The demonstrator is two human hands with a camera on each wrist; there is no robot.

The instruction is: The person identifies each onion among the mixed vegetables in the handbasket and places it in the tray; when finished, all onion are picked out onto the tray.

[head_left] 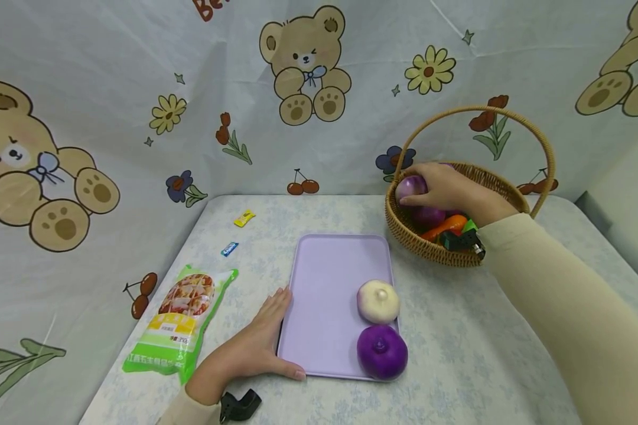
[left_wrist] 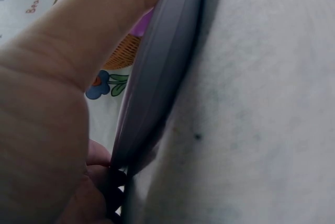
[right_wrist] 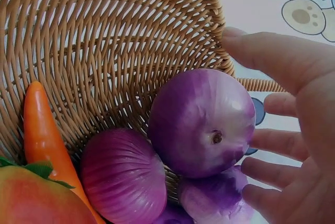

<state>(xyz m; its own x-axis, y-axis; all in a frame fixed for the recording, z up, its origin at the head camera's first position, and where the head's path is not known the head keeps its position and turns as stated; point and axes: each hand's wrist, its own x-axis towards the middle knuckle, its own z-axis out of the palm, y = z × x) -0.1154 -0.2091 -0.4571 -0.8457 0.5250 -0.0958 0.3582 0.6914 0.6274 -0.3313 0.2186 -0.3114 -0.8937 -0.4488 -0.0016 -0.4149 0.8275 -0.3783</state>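
Note:
My left hand [head_left: 260, 342] rests at the near left corner of a lilac tray [head_left: 324, 283], its fingers along the left side and its thumb at the front edge. On the tray's right side lie a white and purple turnip-like vegetable [head_left: 378, 301] and a deep purple round one [head_left: 382, 352]. Inside the wicker basket [head_left: 422, 245], my right hand [right_wrist: 293, 130] reaches around a purple and white round vegetable [right_wrist: 201, 124], fingers spread and thumb apart from it. A purple onion [right_wrist: 124, 177] and another purple-white vegetable [right_wrist: 217, 195] lie beside it.
An orange carrot-like vegetable [right_wrist: 47, 130] and a red-yellow fruit [right_wrist: 36, 198] share the basket, whose tall handle [head_left: 547, 153] arches overhead. Left of the tray lie a green food bag [head_left: 178, 321], a blue wrapped candy [head_left: 230, 248] and a yellow one [head_left: 244, 218].

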